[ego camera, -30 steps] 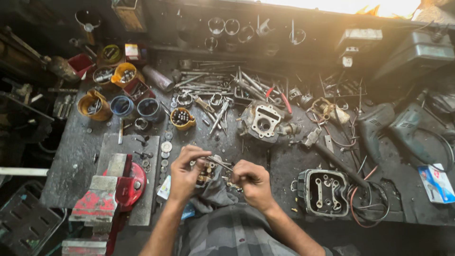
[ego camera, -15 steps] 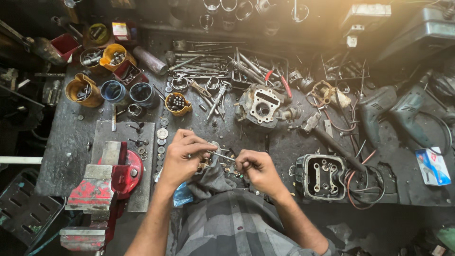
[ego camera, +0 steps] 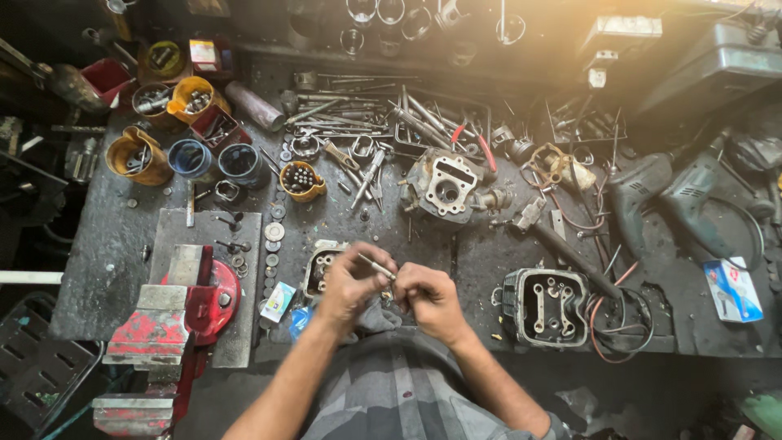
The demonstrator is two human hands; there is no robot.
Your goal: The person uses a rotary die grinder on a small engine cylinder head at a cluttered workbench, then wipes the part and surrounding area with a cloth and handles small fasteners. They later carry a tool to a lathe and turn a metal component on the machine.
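Head view shows my left hand and right hand both pinching 1 thin metal rod above the workbench front edge. It hangs over a grey engine part, near the red vise.

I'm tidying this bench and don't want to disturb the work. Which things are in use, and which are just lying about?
In use:
left hand and right hand, together holding a thin metal rod
grey metal engine part under the left hand

Lying about:
red bench vise
yellow cup of small parts
dark power drill
black valve cover
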